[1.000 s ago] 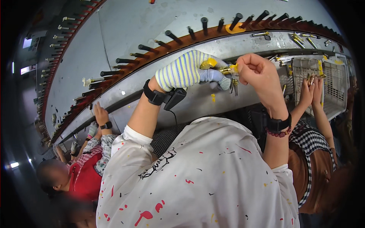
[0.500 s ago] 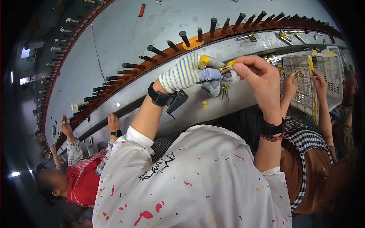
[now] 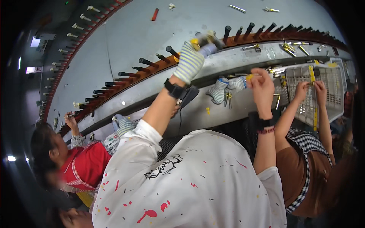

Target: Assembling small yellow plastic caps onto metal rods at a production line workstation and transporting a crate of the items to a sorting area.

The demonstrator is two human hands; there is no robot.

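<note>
My left hand (image 3: 191,60), in a striped glove, is stretched out over the row of dark pegs (image 3: 170,51). Its fingers are smeared by motion, so I cannot tell what they hold; a yellow patch (image 3: 195,43) shows on the glove. My right hand (image 3: 262,91) is bare and raised above the metal ledge, its fingers curled together with a small yellow piece (image 3: 249,77) at the tips. Beside it on the ledge lies a loose striped glove (image 3: 218,90), with slim metal parts (image 3: 228,98) next to it.
At right a co-worker's hands (image 3: 320,90) work over a white plastic crate (image 3: 298,76). Another person in red (image 3: 81,163) sits at left. Metal tubes (image 3: 289,49) lie on the ledge past the pegs. A red tube (image 3: 154,14) rests on the grey surface beyond.
My hands have come apart: the left has swung up and forward to the pegs, while the right has dropped slightly and stays over the ledge. The loose glove is now uncovered.
</note>
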